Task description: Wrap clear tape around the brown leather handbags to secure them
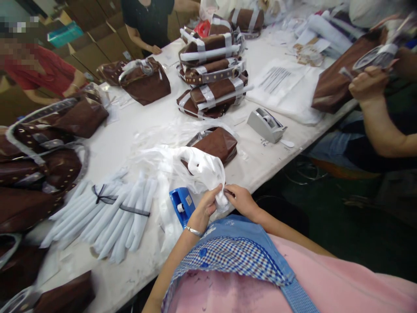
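White plastic wrapping (208, 167) is gathered near the table's front edge. My left hand (210, 202) pinches its near end from the left. Close by on the right, my right hand (239, 198) is closed on a bit of the same wrapping, fingertips together; a small dark thing shows at them, too small to name. Just beyond lies a brown handbag (217, 145), partly covered by the wrapping. A blue tape dispenser (182, 204) stands left of my left hand, on loose clear plastic.
Bundled white foam rolls (117, 213) lie left. A stack of wrapped brown bags (211, 71) rises at the back, with a grey tape dispenser (265, 125) to its right. More brown bags (42, 165) fill the left side. A co-worker's hand (369, 82) handles a bag at right; others stand across.
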Available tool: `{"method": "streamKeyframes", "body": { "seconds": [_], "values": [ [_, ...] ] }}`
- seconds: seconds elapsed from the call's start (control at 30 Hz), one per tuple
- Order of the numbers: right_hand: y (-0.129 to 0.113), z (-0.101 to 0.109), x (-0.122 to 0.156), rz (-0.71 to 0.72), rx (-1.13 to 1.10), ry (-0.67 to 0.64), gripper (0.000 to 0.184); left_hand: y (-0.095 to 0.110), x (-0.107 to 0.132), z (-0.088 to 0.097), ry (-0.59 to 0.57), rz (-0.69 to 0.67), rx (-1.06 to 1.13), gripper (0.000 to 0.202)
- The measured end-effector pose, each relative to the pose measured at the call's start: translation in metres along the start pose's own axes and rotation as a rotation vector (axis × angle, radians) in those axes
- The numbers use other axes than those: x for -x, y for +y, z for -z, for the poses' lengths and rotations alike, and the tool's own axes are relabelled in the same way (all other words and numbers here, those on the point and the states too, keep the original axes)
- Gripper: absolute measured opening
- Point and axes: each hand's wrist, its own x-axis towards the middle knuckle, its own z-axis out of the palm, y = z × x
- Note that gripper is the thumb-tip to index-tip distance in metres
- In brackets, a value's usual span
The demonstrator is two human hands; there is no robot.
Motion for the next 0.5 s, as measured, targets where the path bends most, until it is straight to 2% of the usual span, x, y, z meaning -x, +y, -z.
{"method": "streamKeyframes", "body": {
  "seconds": [0.13,0.2,0.33,0.5],
  "values": [
    [0.000,0.003,0.003,0.087,0.016,-0.069,0.024,0.001,0.000,0.002,-0.024,-0.007,0.003,0.017],
    [-0.001,0.006,0.003,0.044,-0.050,-0.081,0.022,0.002,0.000,0.003,-0.041,-0.016,0.013,0.021],
    [-0.009,0.011,0.000,-0.168,-0.118,-0.004,0.028,0.004,-0.002,0.000,-0.057,-0.039,0.050,0.024],
    [-0.016,0.013,-0.008,-0.089,0.038,-0.022,0.022,0.004,-0.004,-0.012,-0.051,-0.080,0.092,0.024]
  ]
}}
